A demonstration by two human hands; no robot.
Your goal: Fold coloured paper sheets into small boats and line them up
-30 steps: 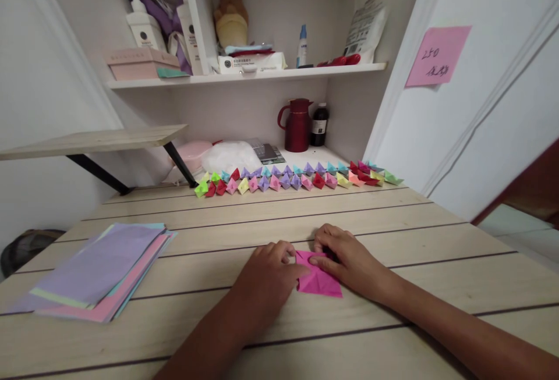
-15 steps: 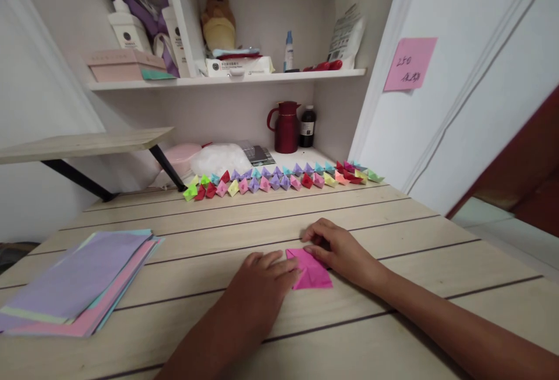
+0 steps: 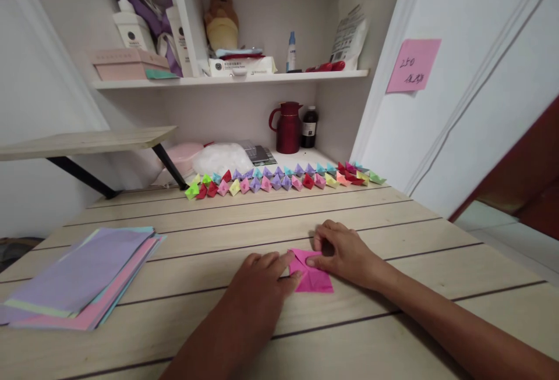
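Observation:
A folded piece of bright pink paper (image 3: 315, 280) lies on the table between my hands, its upper left corner and top edge showing folds. My left hand (image 3: 264, 281) rests at the paper's left edge, with index finger and thumb apart and touching it. From the right, my right hand (image 3: 347, 252) has its thumb on the upper part of the paper, while its other fingers curl round the paper's top right edge, their tips partly hidden.
Two rows of small folded paper boats (image 3: 276, 182) run along the table's back. A stack of coloured paper sheets (image 3: 82, 275) lies left, near a raised wooden shelf (image 3: 91, 140). Behind stand a red jug (image 3: 288, 130) and a dark bottle (image 3: 309, 128). A pink note (image 3: 414, 66) hangs right.
My right thumb has come down a little on the paper and its curled fingers have shifted slightly right. My left index finger has moved up towards the paper's upper left corner. The view has shifted slightly.

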